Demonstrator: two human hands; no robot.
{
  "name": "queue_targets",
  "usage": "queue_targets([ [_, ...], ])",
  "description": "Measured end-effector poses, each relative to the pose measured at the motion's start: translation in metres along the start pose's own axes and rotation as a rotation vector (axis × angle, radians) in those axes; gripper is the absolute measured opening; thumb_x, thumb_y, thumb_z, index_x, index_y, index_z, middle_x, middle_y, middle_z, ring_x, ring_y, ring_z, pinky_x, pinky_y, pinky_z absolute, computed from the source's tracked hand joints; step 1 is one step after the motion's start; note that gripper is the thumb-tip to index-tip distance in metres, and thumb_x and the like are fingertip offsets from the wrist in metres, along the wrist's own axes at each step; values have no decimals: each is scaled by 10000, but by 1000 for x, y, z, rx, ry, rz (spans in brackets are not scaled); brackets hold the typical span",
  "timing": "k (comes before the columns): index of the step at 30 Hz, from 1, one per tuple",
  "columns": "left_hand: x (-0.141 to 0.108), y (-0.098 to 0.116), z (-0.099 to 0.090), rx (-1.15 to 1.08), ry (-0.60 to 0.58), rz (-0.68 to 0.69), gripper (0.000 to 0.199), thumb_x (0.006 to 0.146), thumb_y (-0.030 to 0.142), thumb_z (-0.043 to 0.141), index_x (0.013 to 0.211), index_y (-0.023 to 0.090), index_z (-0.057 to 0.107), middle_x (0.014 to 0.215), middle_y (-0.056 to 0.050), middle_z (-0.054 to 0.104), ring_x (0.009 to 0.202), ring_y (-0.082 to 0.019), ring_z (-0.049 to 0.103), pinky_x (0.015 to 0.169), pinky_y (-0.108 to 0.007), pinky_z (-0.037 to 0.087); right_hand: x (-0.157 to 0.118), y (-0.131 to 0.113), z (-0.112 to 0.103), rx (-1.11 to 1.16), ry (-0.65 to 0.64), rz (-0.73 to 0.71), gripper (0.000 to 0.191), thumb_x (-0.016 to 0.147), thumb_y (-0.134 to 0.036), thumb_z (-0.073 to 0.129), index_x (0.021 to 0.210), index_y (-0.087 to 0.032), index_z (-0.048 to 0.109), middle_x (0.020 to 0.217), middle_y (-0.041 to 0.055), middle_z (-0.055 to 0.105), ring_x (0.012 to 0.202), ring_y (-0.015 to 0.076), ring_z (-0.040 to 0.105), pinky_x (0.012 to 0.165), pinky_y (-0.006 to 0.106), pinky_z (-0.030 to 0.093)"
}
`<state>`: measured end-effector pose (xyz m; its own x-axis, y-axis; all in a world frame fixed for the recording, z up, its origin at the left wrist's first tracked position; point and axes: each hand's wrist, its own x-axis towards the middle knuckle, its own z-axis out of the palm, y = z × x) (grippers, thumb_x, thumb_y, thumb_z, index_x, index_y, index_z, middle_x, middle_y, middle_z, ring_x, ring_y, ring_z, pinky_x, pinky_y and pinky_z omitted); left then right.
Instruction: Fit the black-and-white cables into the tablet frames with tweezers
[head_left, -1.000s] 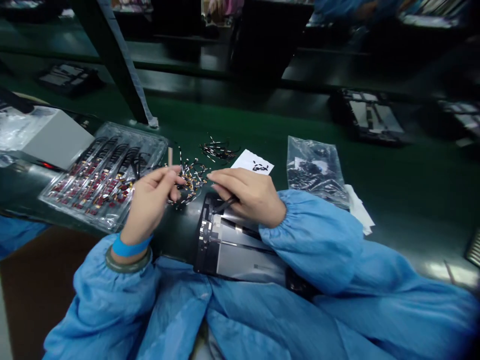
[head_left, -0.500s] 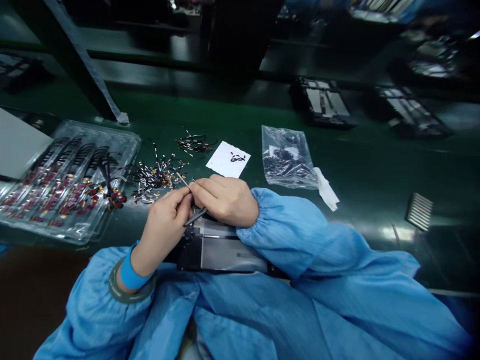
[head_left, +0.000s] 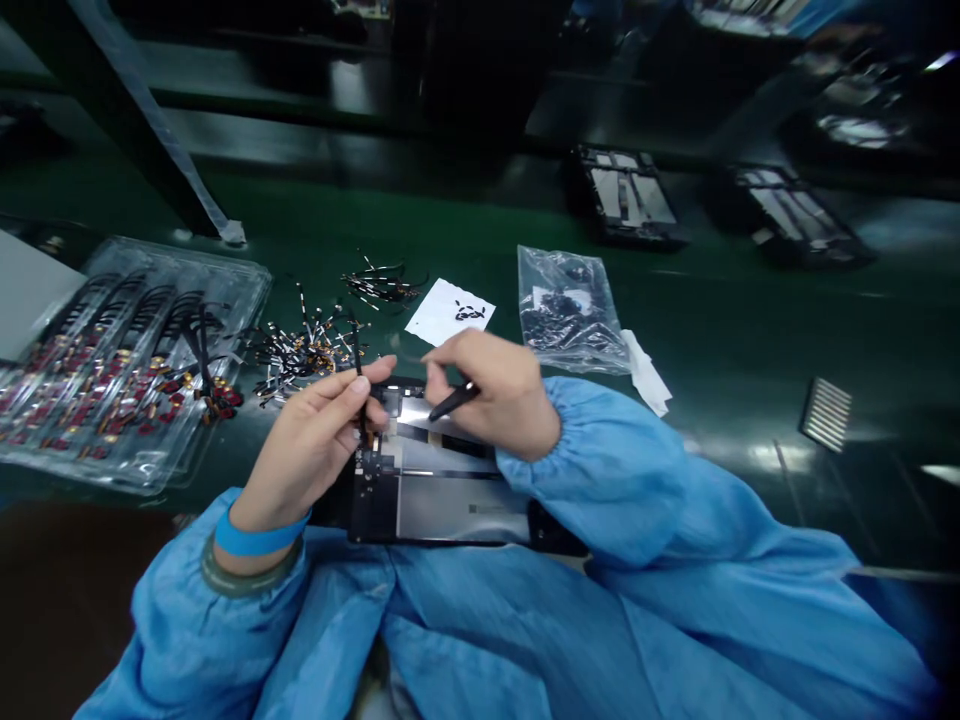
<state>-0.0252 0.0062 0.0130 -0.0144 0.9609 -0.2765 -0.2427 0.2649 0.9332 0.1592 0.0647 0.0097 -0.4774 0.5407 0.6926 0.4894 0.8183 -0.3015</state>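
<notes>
Your R hand (head_left: 502, 395) and its blue sleeve (head_left: 626, 470) cover the upper R portion of the flat device (head_left: 461, 512), which lies on the green bench (head_left: 720, 330) directly in front of your smock; L fingers overlap its upper L corner. A thin item near your R fingertips is motion-blurred; ID n/a, and contact w/ those fingertips can't be confirmed. L hand (head_left: 319, 425): thumb & index clamped on a thin black strip (head_left: 358, 350), held upright over the device's L end; strip's lower end partly masked by the fingers. R hand: fingers curled tight around a dark tool (head_left: 454, 402), tip directed down-L above the device; its rear end is hidden in your palm. Containers: clear tray (head_left: 244, 275), far L, cut off at frame edge, holds rows of red-and-gold pcs w/ black leads; a white box (head_left: 30, 290), also cut off, sits beside it. Clear bag (head_left: 544, 270), beyond your R hand, contains small dark pcs, too indistinct to count. White sheet (head_left: 431, 315), L of bag, carries small black pcs. Btwn tray & sheet: a loose cable pile (head_left: 304, 350), w/ a smaller cable bunch (head_left: 382, 285) just behind.
</notes>
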Motion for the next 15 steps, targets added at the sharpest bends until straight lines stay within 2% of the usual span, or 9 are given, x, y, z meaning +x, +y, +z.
queue_targets([
  [3,0,-1,6,-86,-27,-7,289,716,374,778,922,172,768,657,-35,659,616,-123,576,599,-251,501,-2,-1,-1,99,-123,-7,216,923,-222,525,767,-165,662,723,40,686,661,116,625,620,231,456],
  [6,-1,-4,12,-62,-10,-9,281,685,392,803,853,170,762,641,-32,662,618,-128,592,594,-246,506,5,-3,1,359,-129,266,232,921,-362,576,864,-170,693,812,42,732,719,119,663,662,230,505],
  [8,-2,-7,16,11,-56,-42,296,716,418,769,868,165,753,665,-43,680,649,-151,627,617,-265,530,13,-4,3,573,-138,478,300,892,-451,607,936,-168,698,862,42,748,745,132,683,669,243,536],
  [10,-4,-9,18,162,-84,8,279,774,421,704,879,165,740,729,-57,702,703,-173,660,663,-289,556,19,-7,6,701,-164,599,343,881,-491,604,895,-161,694,815,37,744,695,135,680,628,250,545],
  [12,-6,-12,19,378,45,215,237,821,383,656,919,176,721,874,-66,717,790,-177,677,742,-302,569,20,-10,9,686,-143,598,331,893,-471,592,826,-160,685,758,26,729,654,126,664,608,243,537],
  [15,-9,-14,19,600,384,581,167,868,311,630,981,200,683,1045,-53,677,925,-164,671,846,-299,558,16,-16,11,469,-34,410,240,919,-365,577,831,-175,694,780,14,732,688,109,661,652,221,525],
])
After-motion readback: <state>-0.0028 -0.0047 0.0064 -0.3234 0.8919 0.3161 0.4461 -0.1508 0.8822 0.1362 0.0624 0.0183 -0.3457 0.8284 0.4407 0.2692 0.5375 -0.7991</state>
